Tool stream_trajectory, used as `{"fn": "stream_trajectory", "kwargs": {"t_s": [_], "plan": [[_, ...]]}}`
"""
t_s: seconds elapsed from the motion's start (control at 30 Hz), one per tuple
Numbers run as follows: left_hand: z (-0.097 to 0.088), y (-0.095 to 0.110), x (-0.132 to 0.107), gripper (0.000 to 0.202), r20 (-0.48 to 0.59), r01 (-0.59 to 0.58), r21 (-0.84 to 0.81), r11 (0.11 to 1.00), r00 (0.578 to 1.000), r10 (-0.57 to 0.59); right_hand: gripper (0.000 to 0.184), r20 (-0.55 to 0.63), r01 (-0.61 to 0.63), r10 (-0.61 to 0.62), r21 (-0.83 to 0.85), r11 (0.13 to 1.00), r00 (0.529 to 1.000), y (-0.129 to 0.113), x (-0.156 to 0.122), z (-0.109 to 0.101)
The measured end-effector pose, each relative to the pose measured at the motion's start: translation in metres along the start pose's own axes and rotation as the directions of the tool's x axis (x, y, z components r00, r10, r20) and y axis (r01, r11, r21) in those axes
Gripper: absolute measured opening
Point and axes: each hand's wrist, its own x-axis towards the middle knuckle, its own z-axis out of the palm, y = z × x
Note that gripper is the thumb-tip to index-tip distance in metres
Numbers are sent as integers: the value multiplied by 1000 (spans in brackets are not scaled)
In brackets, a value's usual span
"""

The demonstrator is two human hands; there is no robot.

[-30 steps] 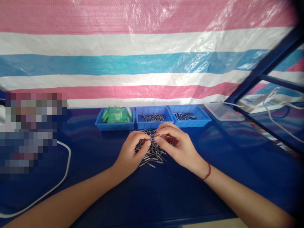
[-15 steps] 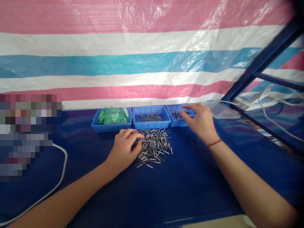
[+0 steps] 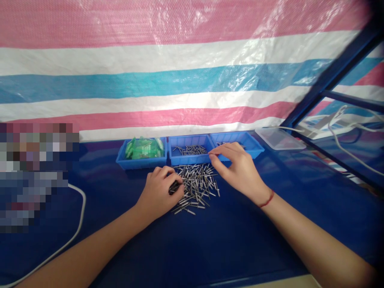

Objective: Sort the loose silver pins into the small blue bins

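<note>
A heap of metal pop rivets [image 3: 196,186] lies loose on the dark blue table. My left hand [image 3: 162,190] rests at the heap's left side, its fingers and thumb curled round some rivets. Over the heap's upper right edge hovers my right hand [image 3: 235,166], thumb and index finger slightly apart, with nothing visible between them. Behind the heap, the middle blue bin [image 3: 192,160] holds a layer of rivets. The right blue bin [image 3: 253,149] also has rivets in it, partly hidden by my right hand.
The left blue bin [image 3: 141,163] contains green plastic packets [image 3: 145,148]. A clear plastic lid [image 3: 280,139] lies to the right of the bins. White cables run at both sides, and a blue metal frame [image 3: 330,80] stands at right before a striped sheet [image 3: 180,84].
My right hand has moved left and towards me, from over the right bin to the heap's edge. My left hand stays at the heap, its thumb and fingers shifting slightly.
</note>
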Motion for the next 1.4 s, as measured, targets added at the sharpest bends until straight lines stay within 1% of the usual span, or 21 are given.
{"fn": "stream_trajectory", "kwargs": {"t_s": [0.27,0.33,0.4,0.53,0.6,0.7,0.9,0.97,1.03,1.13,1.27,1.4], "plan": [[0,0,0,13,10,6,-10,1000,1000,-6,16,127,40,-57,134,990,990,-13,-6,11],[0,1,0,14,-12,14,-31,999,1000,-14,16,156,44,-71,171,984,985,-18,-8,13],[-2,3,0,15,-56,17,-89,996,998,-22,14,169,36,-74,221,975,983,-23,-11,15],[-4,10,-1,11,-115,-2,-262,965,993,-29,6,183,-54,-18,381,923,983,-34,-17,20],[-2,12,-3,9,-128,-14,-326,945,991,-29,8,198,-104,13,459,882,980,-38,-19,22],[1,12,-6,8,-139,-9,-388,922,989,-49,10,211,-143,33,531,835,977,-42,-21,23],[1,11,-6,7,-125,39,-459,888,986,-108,11,223,-174,55,558,812,973,-43,-22,23],[0,13,-5,9,-128,20,-458,889,988,-88,10,217,-174,60,559,811,974,-43,-22,22],[-1,14,-5,11,-133,-20,-438,899,990,-42,9,195,-172,72,563,809,978,-43,-21,21],[-1,16,-4,9,-134,-60,-403,913,991,6,9,169,-173,92,567,805,981,-43,-21,21],[0,15,-4,8,-125,-49,-386,921,992,0,6,194,-203,110,561,803,975,-43,-23,23],[0,15,-5,6,-114,-46,-382,923,994,2,7,205,-186,84,559,808,975,-42,-24,24]]}}
